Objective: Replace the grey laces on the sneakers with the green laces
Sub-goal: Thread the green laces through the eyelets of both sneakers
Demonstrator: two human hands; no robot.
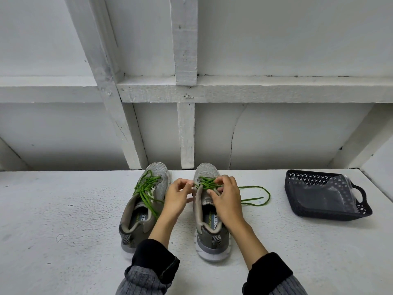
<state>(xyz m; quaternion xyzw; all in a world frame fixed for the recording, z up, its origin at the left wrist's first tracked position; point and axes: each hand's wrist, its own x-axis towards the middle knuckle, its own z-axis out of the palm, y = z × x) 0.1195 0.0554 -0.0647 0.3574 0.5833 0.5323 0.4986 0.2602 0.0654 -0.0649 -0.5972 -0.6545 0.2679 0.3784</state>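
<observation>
Head view: I see both sneakers side by side on the white shelf [63, 209], toes pointing away from me. Left sneaker [143, 206] already carries a green lace [146, 189], threaded and lying loose over the tongue. Work is on the right sneaker [209, 211]: second green lace [207, 181] is crossed through the upper eyelets, and its free tail [258, 195] loops out to the right onto the shelf. Right hand [226, 198] sits over the tongue, fingers curled on the lace crossings; it looks like a pinch, though I can't see which strand. Left hand [177, 198] is at the shoe's left edge, fingertips pinched on the lace end coming out that side. Key relation: the lacing runs along the shoe's long axis, away from me, and the remaining eyelets lie just below the fingers, towards the heel. The slack tail lies to the right, so the right hand is nearer to take it up. No grey laces that I can make out; the dark basket [327, 195] far right holds a clear plastic bag [323, 192], contents unclear. My read: second shoe nearly laced.
</observation>
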